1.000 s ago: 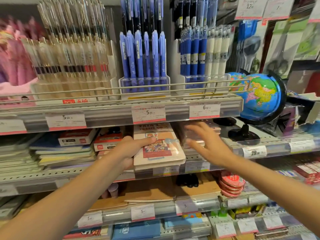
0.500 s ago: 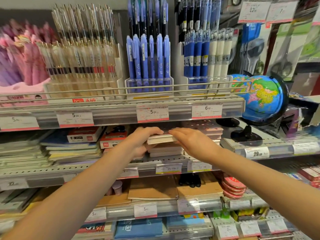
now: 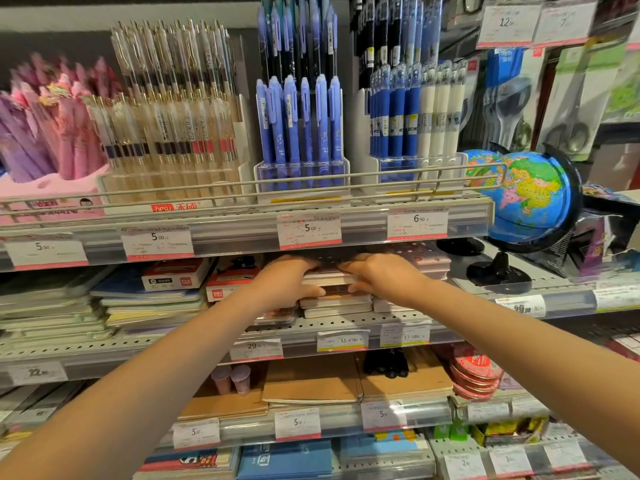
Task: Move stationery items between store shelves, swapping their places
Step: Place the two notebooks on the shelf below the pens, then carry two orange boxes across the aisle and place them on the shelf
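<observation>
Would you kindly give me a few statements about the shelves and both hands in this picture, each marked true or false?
1. Both hands, the left hand and the right hand, hold the top notebook of a stack. True.
2. The globe stands left of the hands. False: it stands to their right.
3. The blue pens stand upright on the shelf above the hands. True.
4. The notebook lies on the bottom shelf. False: it is on the middle shelf, under the pens.
</observation>
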Available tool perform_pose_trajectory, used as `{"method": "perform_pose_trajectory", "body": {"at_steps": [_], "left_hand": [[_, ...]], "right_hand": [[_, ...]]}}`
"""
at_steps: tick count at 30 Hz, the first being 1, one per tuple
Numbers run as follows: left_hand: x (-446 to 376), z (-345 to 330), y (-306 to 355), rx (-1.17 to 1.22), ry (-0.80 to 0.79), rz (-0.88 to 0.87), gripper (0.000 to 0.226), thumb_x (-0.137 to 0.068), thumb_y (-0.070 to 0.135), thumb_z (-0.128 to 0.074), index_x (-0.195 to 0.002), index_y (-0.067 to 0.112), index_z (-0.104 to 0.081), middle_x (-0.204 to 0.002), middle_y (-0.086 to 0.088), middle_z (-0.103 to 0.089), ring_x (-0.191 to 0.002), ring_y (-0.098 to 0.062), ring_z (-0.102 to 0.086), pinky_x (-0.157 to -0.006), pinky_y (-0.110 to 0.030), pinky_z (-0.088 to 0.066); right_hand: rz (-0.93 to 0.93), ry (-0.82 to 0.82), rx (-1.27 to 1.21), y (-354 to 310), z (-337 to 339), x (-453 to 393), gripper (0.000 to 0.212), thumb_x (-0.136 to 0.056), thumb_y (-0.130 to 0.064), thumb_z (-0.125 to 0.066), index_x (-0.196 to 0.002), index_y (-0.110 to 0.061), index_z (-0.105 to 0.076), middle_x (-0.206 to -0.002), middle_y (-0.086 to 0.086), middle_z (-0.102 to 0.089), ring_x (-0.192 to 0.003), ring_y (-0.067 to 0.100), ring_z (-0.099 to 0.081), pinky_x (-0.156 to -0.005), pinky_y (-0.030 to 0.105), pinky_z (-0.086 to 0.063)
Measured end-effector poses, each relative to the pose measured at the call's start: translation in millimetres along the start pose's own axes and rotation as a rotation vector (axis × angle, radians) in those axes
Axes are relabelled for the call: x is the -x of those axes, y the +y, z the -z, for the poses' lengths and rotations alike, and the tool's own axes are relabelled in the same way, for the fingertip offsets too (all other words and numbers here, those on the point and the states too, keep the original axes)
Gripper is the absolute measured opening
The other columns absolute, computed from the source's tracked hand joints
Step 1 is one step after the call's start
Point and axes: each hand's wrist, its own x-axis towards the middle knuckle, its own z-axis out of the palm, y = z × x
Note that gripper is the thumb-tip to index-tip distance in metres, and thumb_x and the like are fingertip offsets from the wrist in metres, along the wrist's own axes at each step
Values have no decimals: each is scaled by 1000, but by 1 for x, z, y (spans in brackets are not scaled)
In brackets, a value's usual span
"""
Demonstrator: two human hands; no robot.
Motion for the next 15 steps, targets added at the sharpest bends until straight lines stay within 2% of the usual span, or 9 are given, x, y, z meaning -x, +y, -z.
{"method": "perform_pose_trajectory", "body": {"at_steps": [6,12,15], "left_hand": [[-12,-9,-7,42,-78,21,72,-77,47,-67,-139,23,-41,-146,0,-42,-134,-20,-37,-109,-31,-32],[-14,-17,-16,89,-79,17,71,-77,45,-68,-139,24,-40,-146,0,-43,-132,-20,-39,-109,-33,-35],[-10,-18,-17,70,-107,-15,69,-80,46,-63,-141,27,-36,-146,0,-43,-132,-21,-41,-107,-36,-38]], "right_hand": [[-37,-72,-35,2,-3,-4,52,-89,-36,-54,-139,-26,-42,-145,-2,-46,-129,20,-47,-99,34,-42],[-16,-26,-22,3,-11,-1,45,-94,-42,-43,-138,-33,-42,-146,-9,-44,-125,18,-51,-94,34,-45],[-28,-55,-54,2,-7,-2,44,-95,-43,-37,-137,-31,-44,-146,-7,-45,-127,18,-49,-97,32,-43]]}}
